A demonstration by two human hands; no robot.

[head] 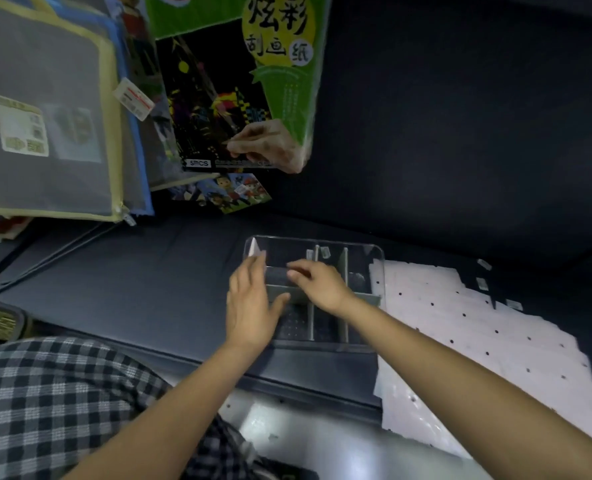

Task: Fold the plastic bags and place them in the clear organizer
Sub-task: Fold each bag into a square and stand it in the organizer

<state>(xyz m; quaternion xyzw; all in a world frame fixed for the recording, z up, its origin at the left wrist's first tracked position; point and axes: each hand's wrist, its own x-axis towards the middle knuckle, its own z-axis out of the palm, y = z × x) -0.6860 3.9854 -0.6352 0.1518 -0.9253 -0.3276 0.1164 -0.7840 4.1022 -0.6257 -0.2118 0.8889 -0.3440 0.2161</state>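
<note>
The clear organizer (363,251) with grey dividers lies on the dark mat in the middle. My left hand (253,306) rests over its left wall with straight fingers, the fingertips next to a whitish folded plastic bag (254,250) standing in the far-left corner. My right hand (322,285) reaches over the far-left compartment with its fingertips bunched together. Blur hides whether anything is between them. A stack of flat white plastic bags (478,327) with small punched holes lies just right of the organizer.
Zip pouches (45,133) and a green scratch-paper pack (239,98) lean at the back left, with a cartoon card (232,194) below them. Small white tags (483,284) lie beyond the bag stack. My checked sleeve (45,403) fills the lower left.
</note>
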